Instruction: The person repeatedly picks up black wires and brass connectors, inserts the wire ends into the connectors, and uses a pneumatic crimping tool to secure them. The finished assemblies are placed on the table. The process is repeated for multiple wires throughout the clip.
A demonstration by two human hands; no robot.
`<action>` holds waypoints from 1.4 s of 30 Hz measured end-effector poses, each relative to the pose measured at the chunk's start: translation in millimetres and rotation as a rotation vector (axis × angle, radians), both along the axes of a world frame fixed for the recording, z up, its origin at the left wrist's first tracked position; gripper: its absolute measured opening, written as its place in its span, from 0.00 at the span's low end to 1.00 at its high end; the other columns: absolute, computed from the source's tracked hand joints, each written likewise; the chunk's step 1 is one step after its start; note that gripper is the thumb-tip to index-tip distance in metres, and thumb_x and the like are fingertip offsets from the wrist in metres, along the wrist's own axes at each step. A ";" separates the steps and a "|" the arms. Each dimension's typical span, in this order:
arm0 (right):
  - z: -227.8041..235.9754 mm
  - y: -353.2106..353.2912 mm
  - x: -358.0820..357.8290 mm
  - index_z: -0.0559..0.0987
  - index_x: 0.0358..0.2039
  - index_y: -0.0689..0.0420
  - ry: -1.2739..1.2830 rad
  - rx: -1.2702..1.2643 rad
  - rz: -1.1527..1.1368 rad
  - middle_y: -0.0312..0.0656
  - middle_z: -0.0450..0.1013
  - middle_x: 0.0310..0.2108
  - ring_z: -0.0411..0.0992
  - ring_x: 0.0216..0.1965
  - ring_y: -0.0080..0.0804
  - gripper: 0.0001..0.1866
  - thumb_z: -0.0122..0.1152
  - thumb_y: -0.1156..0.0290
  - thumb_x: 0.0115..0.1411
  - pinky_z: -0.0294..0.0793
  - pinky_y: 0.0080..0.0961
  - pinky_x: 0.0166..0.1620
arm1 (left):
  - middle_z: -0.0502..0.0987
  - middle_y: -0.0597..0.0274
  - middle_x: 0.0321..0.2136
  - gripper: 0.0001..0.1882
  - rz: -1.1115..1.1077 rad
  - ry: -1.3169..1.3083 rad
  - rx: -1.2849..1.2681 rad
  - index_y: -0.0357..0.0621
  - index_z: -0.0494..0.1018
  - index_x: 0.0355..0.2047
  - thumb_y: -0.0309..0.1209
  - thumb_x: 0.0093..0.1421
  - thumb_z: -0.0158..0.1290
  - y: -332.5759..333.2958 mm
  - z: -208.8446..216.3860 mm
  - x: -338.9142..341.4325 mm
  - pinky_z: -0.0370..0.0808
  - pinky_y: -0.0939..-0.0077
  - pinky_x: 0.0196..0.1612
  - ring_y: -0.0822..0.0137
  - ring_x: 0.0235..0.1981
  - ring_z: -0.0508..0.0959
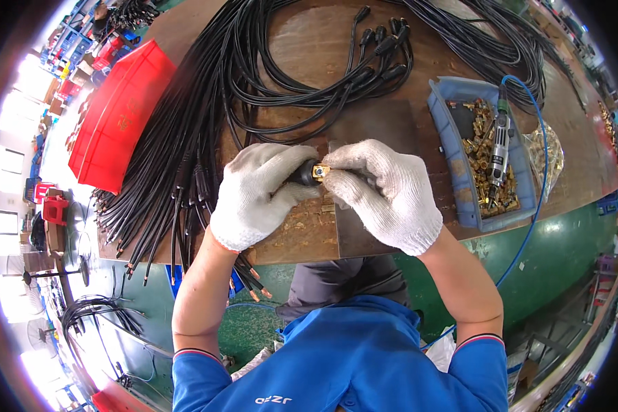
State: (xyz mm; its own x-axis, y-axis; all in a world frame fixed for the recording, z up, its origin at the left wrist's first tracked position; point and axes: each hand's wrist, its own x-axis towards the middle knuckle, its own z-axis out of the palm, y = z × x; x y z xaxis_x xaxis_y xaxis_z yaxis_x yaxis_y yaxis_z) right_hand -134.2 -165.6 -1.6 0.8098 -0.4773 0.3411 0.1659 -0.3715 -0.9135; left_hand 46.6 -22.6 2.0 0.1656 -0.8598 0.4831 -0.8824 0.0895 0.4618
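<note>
Both of my hands wear white knitted gloves and meet over the near middle of the table. My left hand point(254, 196) is closed around a black cylindrical connector point(303, 173), its fingers wrapped over most of the body. A small brass fitting point(320, 172) sits at the connector's right end. Thumb and fingers of my right hand point(390, 196) pinch the fitting from the right side. How far the fitting goes into the connector is hidden by the gloves.
A blue bin point(455, 175) of brass fittings point(483, 147) stands at right, a pneumatic hand tool point(500, 147) lying across it. Its blue hose point(544, 165) trails off the table. Black cables point(185, 117) cover the left; a red bin point(120, 113) stands beside them. A clear plastic bag point(546, 151) lies far right.
</note>
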 end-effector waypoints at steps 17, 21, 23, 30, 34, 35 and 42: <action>-23.5 -16.0 -0.2 0.80 0.46 0.58 -0.033 -0.285 0.037 0.51 0.83 0.35 0.85 0.33 0.45 0.07 0.67 0.77 0.69 0.82 0.33 0.36 | 0.84 0.51 0.38 0.28 -0.032 -0.211 0.168 0.39 0.80 0.52 0.31 0.49 0.71 -4.7 -1.3 -5.6 0.80 0.54 0.43 0.46 0.38 0.84; -37.4 -20.7 13.3 0.78 0.50 0.59 0.082 -0.053 -0.008 0.55 0.83 0.40 0.84 0.39 0.55 0.12 0.67 0.70 0.70 0.83 0.38 0.40 | 0.83 0.48 0.38 0.39 -0.050 -0.245 0.194 0.38 0.74 0.63 0.28 0.49 0.70 -17.0 -7.1 7.0 0.80 0.52 0.44 0.44 0.39 0.83; -30.2 -12.2 23.3 0.76 0.53 0.60 0.130 -0.075 -0.081 0.57 0.83 0.41 0.84 0.41 0.56 0.17 0.67 0.64 0.70 0.82 0.39 0.43 | 0.83 0.48 0.39 0.43 -0.038 -0.184 0.228 0.38 0.70 0.67 0.25 0.48 0.69 -26.9 0.0 8.7 0.80 0.53 0.46 0.44 0.39 0.83; -32.2 -43.7 56.0 0.81 0.43 0.63 0.001 0.497 -0.230 0.39 0.80 0.31 0.76 0.30 0.23 0.15 0.66 0.62 0.69 0.76 0.25 0.35 | 0.84 0.54 0.36 0.32 0.128 -0.378 -0.164 0.42 0.78 0.61 0.30 0.54 0.70 -49.3 13.9 4.8 0.80 0.65 0.47 0.57 0.38 0.84; -30.3 -57.8 63.1 0.80 0.39 0.57 -0.042 0.908 -0.258 0.36 0.75 0.26 0.65 0.18 0.19 0.11 0.65 0.62 0.69 0.62 0.20 0.22 | 0.85 0.63 0.43 0.33 0.173 0.649 0.104 0.34 0.79 0.58 0.56 0.76 0.52 -45.4 -14.1 6.8 0.78 0.70 0.51 0.66 0.44 0.82; -34.2 -52.9 68.9 0.79 0.37 0.56 -0.059 0.944 -0.218 0.34 0.73 0.25 0.65 0.19 0.19 0.10 0.64 0.62 0.70 0.61 0.19 0.22 | 0.84 0.64 0.42 0.36 0.133 0.923 -0.010 0.35 0.76 0.62 0.59 0.77 0.49 -62.9 -27.0 10.4 0.78 0.68 0.53 0.66 0.44 0.80; -57.6 -83.8 87.3 0.81 0.41 0.59 0.037 0.867 -0.187 0.35 0.75 0.31 0.71 0.30 0.22 0.10 0.57 0.67 0.70 0.69 0.24 0.34 | 0.60 0.68 0.17 0.30 -0.328 1.591 -0.255 0.42 0.73 0.40 0.58 0.81 0.38 -145.4 -32.3 32.5 0.73 0.61 0.36 0.66 0.23 0.65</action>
